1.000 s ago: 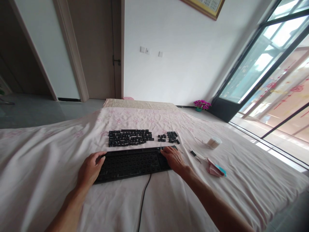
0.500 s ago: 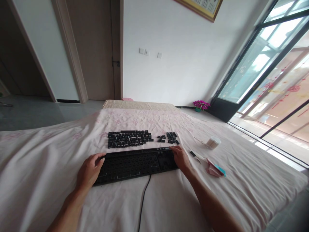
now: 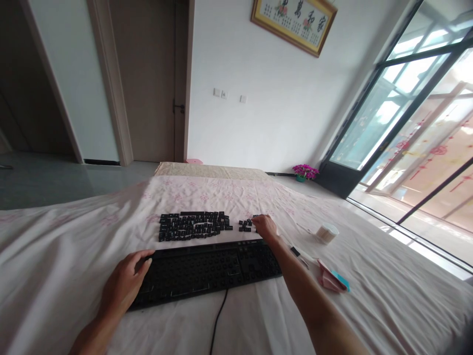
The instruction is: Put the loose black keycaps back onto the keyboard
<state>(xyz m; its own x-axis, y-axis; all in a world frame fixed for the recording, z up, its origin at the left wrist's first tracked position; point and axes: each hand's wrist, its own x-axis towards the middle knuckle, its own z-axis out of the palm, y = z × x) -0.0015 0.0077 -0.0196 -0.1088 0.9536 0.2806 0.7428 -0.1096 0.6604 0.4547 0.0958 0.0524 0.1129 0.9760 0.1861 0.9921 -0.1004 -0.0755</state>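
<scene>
One black keyboard (image 3: 210,271) sits flat on the bed (image 3: 55,256), which is covered with a pale pink sheet printed with faint flowers. The board is stripped, so it's just rows of round sockets where the caps were, with one thin black cable (image 3: 218,320) running off its near edge toward the person.

The left hand (image 3: 123,283) rests on the keyboard's left end, thumb over the top edge and fingers loosely curled against the side, so it's a light steadying hold rather than a tight grip. The right hand (image 3: 264,226) is stretched out past the far edge of the board and sits on the small cluster of keycaps (image 3: 247,226). Its fingers are bent down over the caps, but I can't tell whether they've actually pinched one.

There are two groups of loose black plastic caps: that small one, and a big block of keycaps (image 3: 192,226) laid out in neat rows just beyond the keyboard. Way too many to count.

Off to the right are one round white tub (image 3: 327,231), one small dark tool (image 3: 295,251), and one folded pink cloth (image 3: 330,278) with a teal edge. On the floor by the window stands one pot of magenta flowers (image 3: 305,171).
</scene>
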